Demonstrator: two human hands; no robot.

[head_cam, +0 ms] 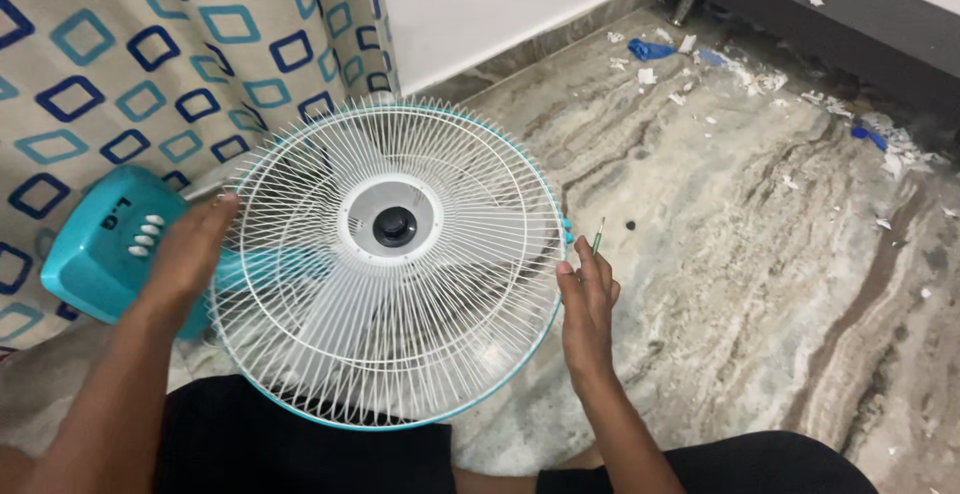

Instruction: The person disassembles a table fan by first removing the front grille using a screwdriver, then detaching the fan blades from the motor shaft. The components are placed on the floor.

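Observation:
A table fan lies tilted toward me on the floor, its white wire grille (390,259) ringed in teal, with white blades and a grey hub with a black cap (395,225) behind it. My left hand (190,249) rests flat on the grille's left rim, fingers spread. My right hand (588,299) touches the right rim and pinches a thin green-handled screwdriver (598,236) that points up. The fan's teal base (105,249) with white buttons sits at left, partly behind my left hand.
A patterned curtain (150,54) hangs at back left beside a white wall. The marble floor (760,254) stretches right, littered with white paper scraps and blue bits (650,50) near a dark ledge (850,14). A small black piece (630,225) lies near the screwdriver.

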